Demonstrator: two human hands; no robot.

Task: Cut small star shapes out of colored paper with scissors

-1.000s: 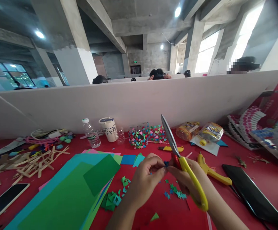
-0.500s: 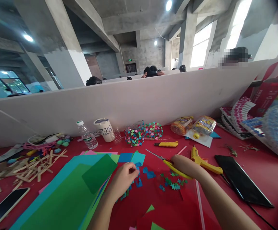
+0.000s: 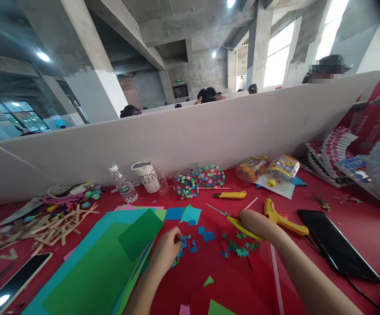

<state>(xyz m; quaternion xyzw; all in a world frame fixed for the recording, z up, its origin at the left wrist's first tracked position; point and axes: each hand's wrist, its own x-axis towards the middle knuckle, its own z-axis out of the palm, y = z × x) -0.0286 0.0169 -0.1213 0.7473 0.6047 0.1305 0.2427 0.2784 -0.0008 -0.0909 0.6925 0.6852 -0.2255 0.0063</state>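
Scissors gripped in right hand, left hand pinching blue paper scraps beside it

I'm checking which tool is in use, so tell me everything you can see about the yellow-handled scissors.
The scissors have yellow plastic handles and slim grey metal blades. They lie low and nearly flat over the red table, blades pointing away to the left, seemingly shut or almost so. The right hand grips the handles, hiding most of them. Small green and blue paper stars lie just in front; a yellow glue gun sits to the right.
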